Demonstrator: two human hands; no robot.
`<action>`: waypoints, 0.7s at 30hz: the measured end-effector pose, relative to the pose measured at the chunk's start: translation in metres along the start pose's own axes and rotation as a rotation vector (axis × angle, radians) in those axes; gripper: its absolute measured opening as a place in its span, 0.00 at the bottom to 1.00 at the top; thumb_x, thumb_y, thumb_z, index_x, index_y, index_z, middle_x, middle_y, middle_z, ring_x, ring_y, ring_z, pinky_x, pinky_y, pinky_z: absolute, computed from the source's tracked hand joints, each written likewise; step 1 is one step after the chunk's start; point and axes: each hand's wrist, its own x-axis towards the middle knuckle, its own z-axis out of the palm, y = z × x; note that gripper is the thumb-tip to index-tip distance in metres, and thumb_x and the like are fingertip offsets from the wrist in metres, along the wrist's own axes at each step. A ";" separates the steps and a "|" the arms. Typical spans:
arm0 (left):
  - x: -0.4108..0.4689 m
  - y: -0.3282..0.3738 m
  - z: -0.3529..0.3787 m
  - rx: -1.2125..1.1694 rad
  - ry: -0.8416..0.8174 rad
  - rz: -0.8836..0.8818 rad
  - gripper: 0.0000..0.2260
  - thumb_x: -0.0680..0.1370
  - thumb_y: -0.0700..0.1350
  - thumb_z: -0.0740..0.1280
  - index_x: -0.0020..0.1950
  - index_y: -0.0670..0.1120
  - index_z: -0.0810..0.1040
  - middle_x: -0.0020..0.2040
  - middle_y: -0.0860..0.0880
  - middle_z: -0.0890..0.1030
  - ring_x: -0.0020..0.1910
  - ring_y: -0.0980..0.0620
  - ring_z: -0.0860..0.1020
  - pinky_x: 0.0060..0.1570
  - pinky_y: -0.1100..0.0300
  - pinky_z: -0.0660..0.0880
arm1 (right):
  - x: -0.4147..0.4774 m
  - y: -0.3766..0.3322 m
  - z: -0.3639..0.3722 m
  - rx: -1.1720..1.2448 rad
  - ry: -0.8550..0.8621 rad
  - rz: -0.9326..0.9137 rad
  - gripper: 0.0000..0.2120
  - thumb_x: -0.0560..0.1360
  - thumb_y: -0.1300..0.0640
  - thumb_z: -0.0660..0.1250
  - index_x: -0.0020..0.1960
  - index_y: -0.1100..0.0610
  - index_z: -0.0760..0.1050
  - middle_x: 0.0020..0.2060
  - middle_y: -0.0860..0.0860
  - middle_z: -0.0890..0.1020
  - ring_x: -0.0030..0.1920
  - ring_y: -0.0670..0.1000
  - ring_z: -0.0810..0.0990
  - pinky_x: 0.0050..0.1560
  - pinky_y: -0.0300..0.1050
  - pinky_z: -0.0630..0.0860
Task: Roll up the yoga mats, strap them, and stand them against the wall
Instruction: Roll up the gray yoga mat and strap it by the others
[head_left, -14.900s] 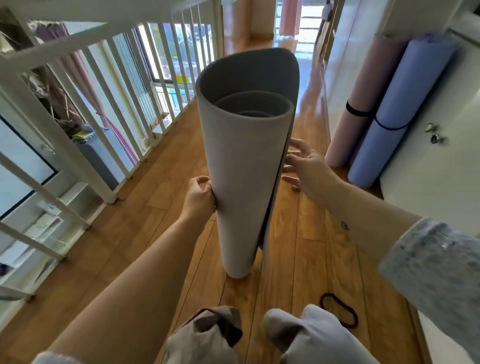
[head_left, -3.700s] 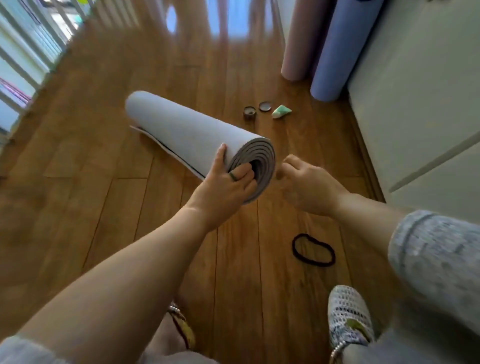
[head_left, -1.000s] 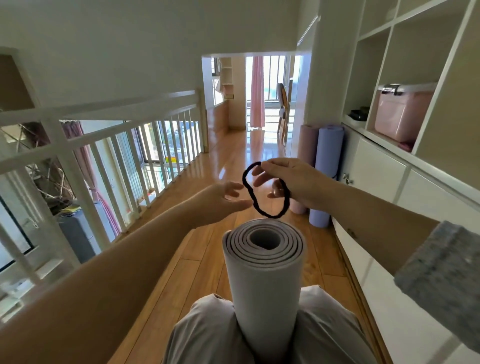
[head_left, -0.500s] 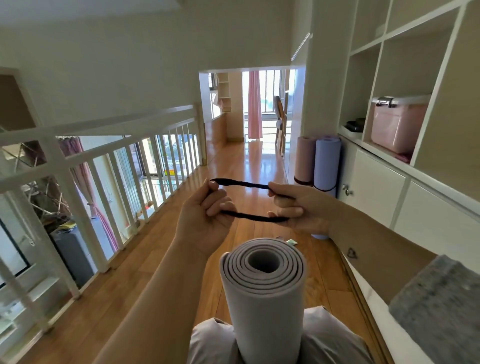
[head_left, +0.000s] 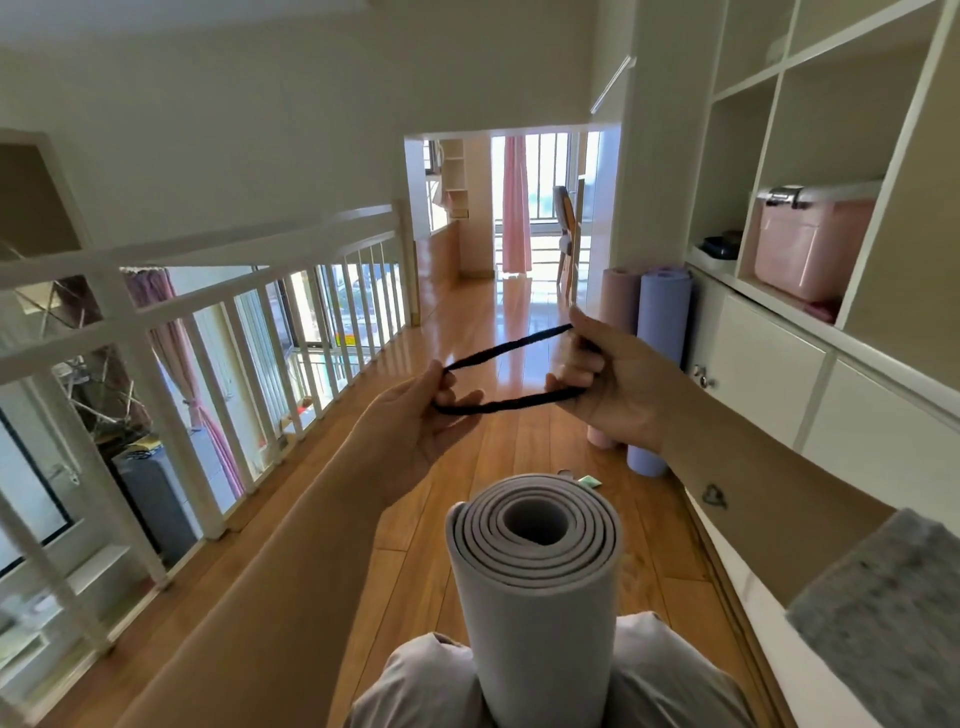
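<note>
The grey mat (head_left: 535, 587) is rolled tight and stands on end, clamped between the person's knees (head_left: 415, 675), with nothing yet round it. Above and just beyond its top, the black band (head_left: 511, 405) is stretched into a long loop between the hands. The left hand (head_left: 415, 421) pinches one end and the right hand (head_left: 608, 384) has its fingers curled through the other. So for this mat the rolling looks done. The strapping is about to begin, since the loop has yet to go over the top and slide down. Standing it up with the others comes after that. Farther off on the right, a pink mat (head_left: 618, 296) and a purple mat (head_left: 665, 332) stand upright side by side on the floor (head_left: 467, 322), against the cabinet (head_left: 763, 364). These appear finished, though the right hand hides their middles, so I cannot tell whether they carry bands.
</note>
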 end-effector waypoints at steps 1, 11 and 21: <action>0.000 0.000 0.000 -0.138 -0.006 -0.004 0.14 0.82 0.48 0.57 0.39 0.44 0.74 0.28 0.50 0.72 0.38 0.53 0.80 0.42 0.57 0.81 | 0.000 0.002 -0.003 -0.033 0.001 0.022 0.12 0.64 0.50 0.76 0.33 0.58 0.78 0.23 0.49 0.64 0.24 0.46 0.64 0.43 0.44 0.78; -0.001 0.008 0.002 -0.245 -0.220 -0.123 0.12 0.77 0.48 0.61 0.53 0.42 0.78 0.31 0.52 0.69 0.21 0.59 0.64 0.22 0.70 0.67 | -0.010 0.008 0.003 -0.264 -0.148 0.152 0.12 0.73 0.52 0.63 0.39 0.56 0.82 0.25 0.50 0.74 0.23 0.45 0.71 0.44 0.44 0.80; -0.013 0.009 0.001 0.153 -0.392 -0.302 0.05 0.76 0.43 0.66 0.47 0.43 0.74 0.33 0.48 0.70 0.26 0.56 0.71 0.29 0.61 0.74 | -0.002 -0.003 0.016 -0.737 -0.200 0.282 0.14 0.70 0.48 0.65 0.45 0.58 0.80 0.36 0.51 0.79 0.38 0.48 0.76 0.47 0.44 0.79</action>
